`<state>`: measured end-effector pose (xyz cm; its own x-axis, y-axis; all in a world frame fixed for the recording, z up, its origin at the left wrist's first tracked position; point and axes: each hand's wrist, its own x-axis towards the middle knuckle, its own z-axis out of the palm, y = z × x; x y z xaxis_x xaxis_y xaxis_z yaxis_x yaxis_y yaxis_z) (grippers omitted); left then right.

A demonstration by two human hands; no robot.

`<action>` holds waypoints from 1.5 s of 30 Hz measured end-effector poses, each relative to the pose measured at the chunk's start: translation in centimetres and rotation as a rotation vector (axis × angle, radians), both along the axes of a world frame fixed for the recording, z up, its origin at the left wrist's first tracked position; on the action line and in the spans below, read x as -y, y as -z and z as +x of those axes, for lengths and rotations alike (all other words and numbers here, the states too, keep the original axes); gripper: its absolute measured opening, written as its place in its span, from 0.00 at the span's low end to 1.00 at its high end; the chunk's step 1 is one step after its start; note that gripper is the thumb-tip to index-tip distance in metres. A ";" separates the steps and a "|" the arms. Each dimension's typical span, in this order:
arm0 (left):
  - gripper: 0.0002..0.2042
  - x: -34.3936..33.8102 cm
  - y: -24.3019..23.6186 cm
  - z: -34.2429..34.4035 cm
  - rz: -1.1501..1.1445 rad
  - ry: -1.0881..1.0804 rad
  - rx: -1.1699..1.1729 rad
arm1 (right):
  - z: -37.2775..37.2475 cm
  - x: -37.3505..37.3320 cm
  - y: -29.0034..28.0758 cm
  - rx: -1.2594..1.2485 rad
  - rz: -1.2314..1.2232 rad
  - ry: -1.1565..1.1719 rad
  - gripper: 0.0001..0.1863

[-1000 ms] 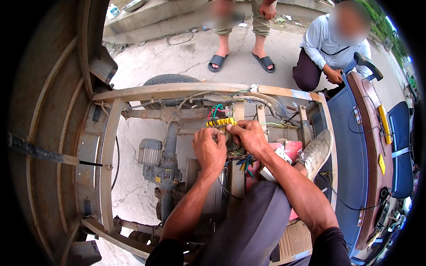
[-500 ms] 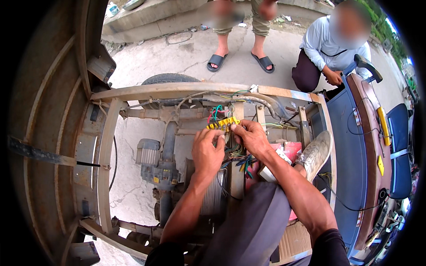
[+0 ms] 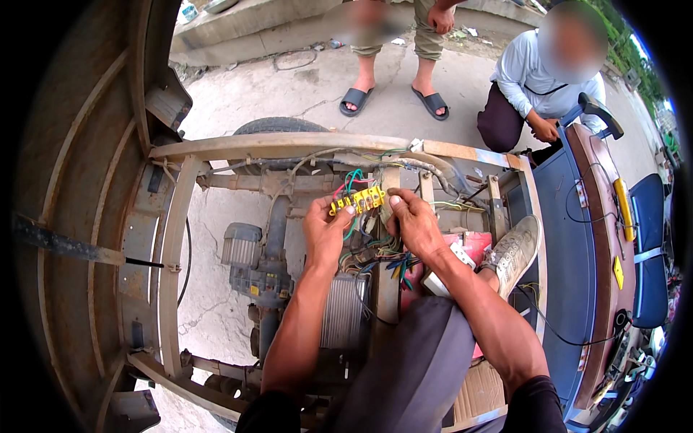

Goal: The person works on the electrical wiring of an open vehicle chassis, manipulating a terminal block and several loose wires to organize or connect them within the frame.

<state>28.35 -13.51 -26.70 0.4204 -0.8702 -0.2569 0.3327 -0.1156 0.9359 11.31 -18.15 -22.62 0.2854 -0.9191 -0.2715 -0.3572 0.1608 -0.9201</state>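
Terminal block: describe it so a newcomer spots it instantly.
Start at the metal frame. Within its outline, near picture centre, the left hand grips the terminal block. It is a straight yellow strip, unlike the thin wires around it.

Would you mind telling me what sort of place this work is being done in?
It looks like an outdoor yard or roadside, perhaps serving for vehicle repair: there is bare concrete ground, green foliage in the background, and an open metal vehicle frame with a tyre beside it.
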 end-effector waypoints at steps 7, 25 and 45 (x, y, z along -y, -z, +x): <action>0.14 -0.4 -0.5 -0.2 -0.016 0.025 0.061 | 1.1 -1.0 -2.0 -0.282 -0.117 -0.099 0.18; 0.13 -0.2 -0.7 -0.1 -0.041 0.028 0.069 | 2.3 -1.1 -1.1 -0.469 -0.129 -0.121 0.12; 0.11 0.0 0.0 -0.6 -0.052 -0.069 -0.017 | 1.8 -1.0 2.5 0.090 0.117 0.040 0.11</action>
